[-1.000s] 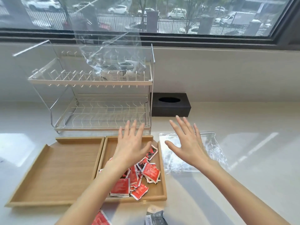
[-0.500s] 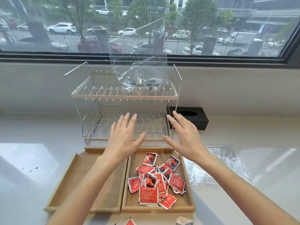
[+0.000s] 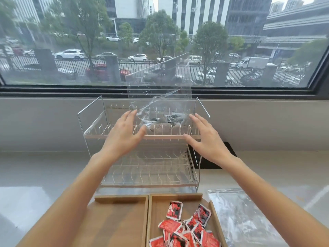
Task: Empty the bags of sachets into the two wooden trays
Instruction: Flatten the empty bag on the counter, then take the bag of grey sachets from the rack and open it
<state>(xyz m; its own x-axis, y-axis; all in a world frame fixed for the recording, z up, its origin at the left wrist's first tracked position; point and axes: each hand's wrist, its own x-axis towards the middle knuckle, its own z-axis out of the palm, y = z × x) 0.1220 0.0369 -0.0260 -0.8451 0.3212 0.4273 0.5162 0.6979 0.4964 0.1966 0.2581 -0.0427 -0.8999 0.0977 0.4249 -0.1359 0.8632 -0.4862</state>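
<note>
My left hand point(image 3: 122, 134) and my right hand point(image 3: 207, 139) are both raised, fingers spread wide and holding nothing, one on each side of the clear bag point(image 3: 160, 104) on the top shelf of the wire rack point(image 3: 92, 132). My left fingertips are at the bag's left flank and my right ones at its right, though I cannot tell whether either truly touches the plastic. The bag stands upright, long axis vertical, its open mouth pointing up in front of the window point(image 3: 53, 50); the dark sachets point(image 3: 170, 118) lie heaped in its bottom, toward the right half of the shelf. The rack's lower shelf is bare wire.

The rack stands at the back of the white bench point(image 3: 35, 175), against the wall below the window, with a black box point(image 3: 229, 154) just behind its right side. In front of the rack, near the bench's front edge, two wooden trays sit side by side, touching: the left tray point(image 3: 121, 220) holds nothing that I can see, while the right tray point(image 3: 160, 204) holds a pile of red sachets point(image 3: 183, 230) at its near end. A flat clear bag point(image 3: 245, 216) lies on the bench just right of that tray.
</note>
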